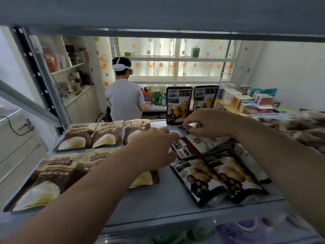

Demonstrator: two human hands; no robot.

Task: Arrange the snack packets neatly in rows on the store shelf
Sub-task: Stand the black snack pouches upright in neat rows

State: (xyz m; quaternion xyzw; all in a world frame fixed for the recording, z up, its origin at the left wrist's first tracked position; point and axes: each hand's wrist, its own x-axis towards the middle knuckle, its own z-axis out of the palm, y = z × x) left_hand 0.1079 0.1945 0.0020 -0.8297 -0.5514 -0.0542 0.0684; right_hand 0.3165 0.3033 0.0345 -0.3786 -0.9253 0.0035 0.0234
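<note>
Here, the right hand [209, 122] curls its fingers round a dark packet [192, 126] held low over the shelf [158, 199], just in front of the two standing packets [178, 104] at the rear edge. The left hand [154, 147] reaches in with fingers extended and loose, holding nothing, its fingertips at the near edge of the pile of flat dark packets [211, 175]; contact there cannot be confirmed. Tan packets [75, 136] lie in two rows on the left half of the shelf, a back row of three and a front row partly hidden by the left forearm. Principal risk: the standing packets balance on narrow bases and no back panel is visible behind them. A knuckle or the held packet brushing them would probably tip them backward off the edge or forward onto the pile. Secondary risk: the film looks slick, so the pile, already overlapping and askew, may slide when one packet is drawn from it. The left forearm could likewise drag the front tan row out of line. Materials: all packets are flat, flexible pouches of glossy printed film, softly bulged by their contents. The held one shows a silvery, crinkled edge. The shelf is a smooth, pale, hard board with a straight front lip.
</note>
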